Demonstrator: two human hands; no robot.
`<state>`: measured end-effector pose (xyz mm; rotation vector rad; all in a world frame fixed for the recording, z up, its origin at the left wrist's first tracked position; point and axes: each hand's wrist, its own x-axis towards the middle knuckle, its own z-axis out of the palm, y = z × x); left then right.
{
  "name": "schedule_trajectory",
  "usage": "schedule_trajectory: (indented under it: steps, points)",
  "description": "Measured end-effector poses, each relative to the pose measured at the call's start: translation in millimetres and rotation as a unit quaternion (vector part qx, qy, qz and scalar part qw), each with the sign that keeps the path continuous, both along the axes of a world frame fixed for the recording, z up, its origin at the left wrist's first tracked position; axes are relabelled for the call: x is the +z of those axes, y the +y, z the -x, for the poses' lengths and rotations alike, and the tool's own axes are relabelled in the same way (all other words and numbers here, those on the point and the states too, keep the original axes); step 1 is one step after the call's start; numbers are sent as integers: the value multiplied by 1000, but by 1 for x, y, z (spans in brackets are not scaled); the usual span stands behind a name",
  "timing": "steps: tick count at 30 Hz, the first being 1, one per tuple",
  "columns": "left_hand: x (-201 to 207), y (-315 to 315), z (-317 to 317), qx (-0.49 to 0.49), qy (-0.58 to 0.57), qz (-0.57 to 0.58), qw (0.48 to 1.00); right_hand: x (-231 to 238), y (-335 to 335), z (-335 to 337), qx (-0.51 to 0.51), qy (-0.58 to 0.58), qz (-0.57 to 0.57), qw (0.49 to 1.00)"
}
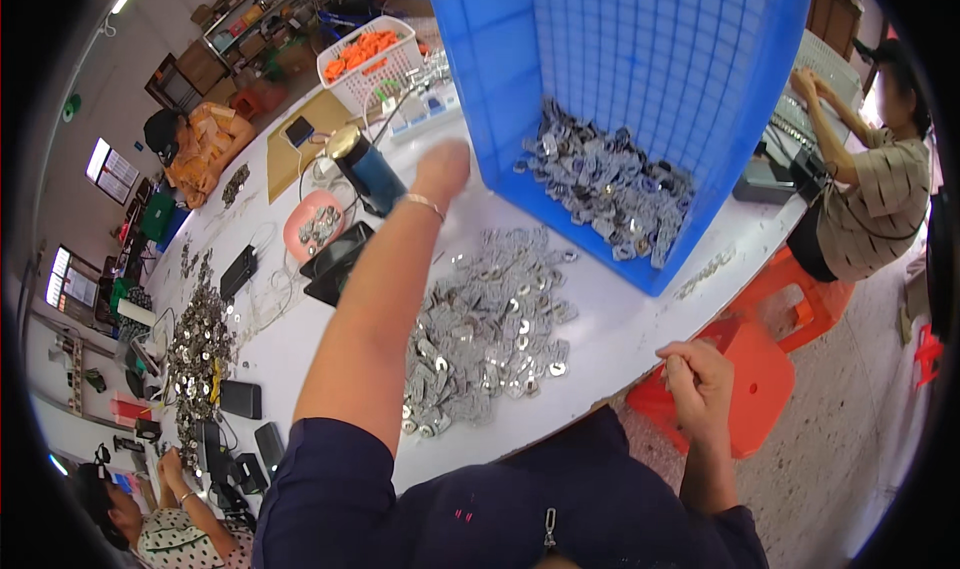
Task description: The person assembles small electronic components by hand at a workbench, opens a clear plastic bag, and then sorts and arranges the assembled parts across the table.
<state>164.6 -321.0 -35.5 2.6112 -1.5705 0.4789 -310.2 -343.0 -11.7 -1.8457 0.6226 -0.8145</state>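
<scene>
Right hand (697,384), fingers curled in together, near right, over a red stool (758,394); pile of small grey and silver parts (490,329), centre of the white table (590,354). Left hand (442,172), beyond the pile, blurred, fingers apart or together impossible to tell; to its right, blue crate (640,39) holding similar parts; far left, white basket (392,79) of orange pieces.

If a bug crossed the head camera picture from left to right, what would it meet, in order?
Long pile of small metal parts → pink bowl → grey and silver heap on the table → right hand → co-worker in a tan striped shirt.
</scene>
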Motion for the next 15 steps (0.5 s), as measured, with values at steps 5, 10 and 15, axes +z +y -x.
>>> schedule_trajectory:
  steps: [5, 10, 15]
  points:
    - [98, -2, -22, 40, -66, 46, 996, -11, -7, -17, 25, 10, 19, 999]
    - [216, 34, 7, 27, -129, 105, 986, -8, -7, -20, 22, 2, -56, 998]
    - [303, 143, 72, 3, 157, 367, 917, -12, -5, -21, 62, -45, -166, 983]
